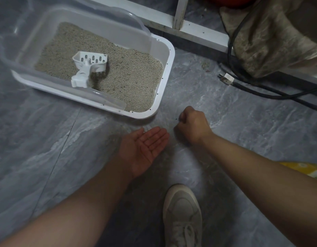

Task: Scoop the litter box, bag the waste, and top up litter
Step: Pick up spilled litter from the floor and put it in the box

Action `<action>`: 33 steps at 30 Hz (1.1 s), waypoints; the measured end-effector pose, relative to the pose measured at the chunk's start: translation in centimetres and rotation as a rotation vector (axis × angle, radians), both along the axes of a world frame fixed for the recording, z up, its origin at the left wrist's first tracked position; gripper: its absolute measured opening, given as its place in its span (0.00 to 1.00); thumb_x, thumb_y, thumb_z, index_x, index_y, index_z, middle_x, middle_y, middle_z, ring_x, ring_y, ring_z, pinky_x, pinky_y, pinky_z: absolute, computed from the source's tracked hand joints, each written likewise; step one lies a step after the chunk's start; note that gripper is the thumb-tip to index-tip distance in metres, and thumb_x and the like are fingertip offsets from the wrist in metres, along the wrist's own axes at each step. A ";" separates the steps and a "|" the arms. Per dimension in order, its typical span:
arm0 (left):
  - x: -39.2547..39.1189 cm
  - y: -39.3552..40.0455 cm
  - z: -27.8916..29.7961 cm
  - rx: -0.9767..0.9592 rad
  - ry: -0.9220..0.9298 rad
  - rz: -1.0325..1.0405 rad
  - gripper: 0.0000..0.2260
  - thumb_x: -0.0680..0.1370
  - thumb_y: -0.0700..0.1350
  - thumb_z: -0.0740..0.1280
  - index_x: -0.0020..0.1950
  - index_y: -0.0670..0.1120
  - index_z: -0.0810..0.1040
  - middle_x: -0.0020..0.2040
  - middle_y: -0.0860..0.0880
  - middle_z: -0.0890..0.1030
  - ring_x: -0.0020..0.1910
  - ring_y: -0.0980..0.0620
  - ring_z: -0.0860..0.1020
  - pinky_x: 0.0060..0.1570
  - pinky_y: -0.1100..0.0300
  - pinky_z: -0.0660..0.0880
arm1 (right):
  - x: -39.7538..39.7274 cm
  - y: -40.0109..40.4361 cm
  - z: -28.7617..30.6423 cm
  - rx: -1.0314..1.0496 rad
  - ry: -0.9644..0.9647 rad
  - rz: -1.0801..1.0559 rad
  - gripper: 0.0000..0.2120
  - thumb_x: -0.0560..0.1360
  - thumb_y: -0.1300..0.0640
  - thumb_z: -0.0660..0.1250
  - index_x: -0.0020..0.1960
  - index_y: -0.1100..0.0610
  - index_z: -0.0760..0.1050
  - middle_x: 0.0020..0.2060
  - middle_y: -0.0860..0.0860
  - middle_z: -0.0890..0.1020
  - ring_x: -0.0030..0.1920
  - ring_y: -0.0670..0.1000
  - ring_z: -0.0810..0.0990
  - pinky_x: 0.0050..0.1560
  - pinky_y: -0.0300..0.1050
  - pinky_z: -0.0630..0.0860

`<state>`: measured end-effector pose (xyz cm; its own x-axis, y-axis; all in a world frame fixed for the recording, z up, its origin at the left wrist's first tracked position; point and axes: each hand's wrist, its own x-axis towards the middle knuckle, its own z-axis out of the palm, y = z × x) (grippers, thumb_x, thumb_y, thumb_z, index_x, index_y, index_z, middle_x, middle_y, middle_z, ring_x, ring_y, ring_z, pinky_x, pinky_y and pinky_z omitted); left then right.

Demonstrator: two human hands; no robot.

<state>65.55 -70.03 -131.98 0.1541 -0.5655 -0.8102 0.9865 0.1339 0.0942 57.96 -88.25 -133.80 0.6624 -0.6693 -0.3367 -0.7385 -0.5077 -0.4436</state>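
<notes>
The litter box (159, 97) is sitting on the floor (243, 139), and the scoop (89, 65) is lying in its litter (132, 81), handle toward the near rim. Just in front of the box, the left hand (145, 148) is lying flat, palm up and holding nothing, while the right hand (192, 125) is curling over the floor, its grasp hidden. The scoop looks light and stiff, best gripped by the handle.
</notes>
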 end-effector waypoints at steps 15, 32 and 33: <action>-0.3 -0.2 0.0 0.016 0.012 0.000 0.18 0.82 0.45 0.58 0.54 0.32 0.80 0.56 0.33 0.83 0.51 0.35 0.84 0.52 0.39 0.79 | -1.7 0.2 2.0 -0.106 -0.167 0.160 0.05 0.74 0.59 0.70 0.47 0.60 0.82 0.42 0.58 0.82 0.44 0.59 0.80 0.47 0.50 0.75; 0.8 2.1 0.2 0.033 0.002 0.050 0.18 0.83 0.45 0.57 0.58 0.32 0.78 0.57 0.33 0.82 0.50 0.36 0.84 0.54 0.43 0.78 | 2.2 -1.7 -1.8 -0.091 0.220 0.263 0.11 0.75 0.59 0.62 0.49 0.64 0.80 0.49 0.66 0.83 0.48 0.65 0.82 0.47 0.47 0.77; 0.9 2.2 0.2 0.031 -0.001 0.051 0.18 0.83 0.45 0.57 0.58 0.32 0.78 0.57 0.33 0.82 0.50 0.36 0.84 0.54 0.44 0.77 | 2.1 -1.3 -1.3 -0.106 0.200 0.264 0.10 0.76 0.59 0.62 0.48 0.65 0.78 0.48 0.66 0.82 0.48 0.65 0.82 0.46 0.48 0.76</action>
<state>66.47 -67.79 -131.77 0.1827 -0.5318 -0.8269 0.9784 0.1809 0.0998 60.07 -89.54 -135.14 0.7455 -0.5217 -0.4149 -0.6423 -0.7287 -0.2378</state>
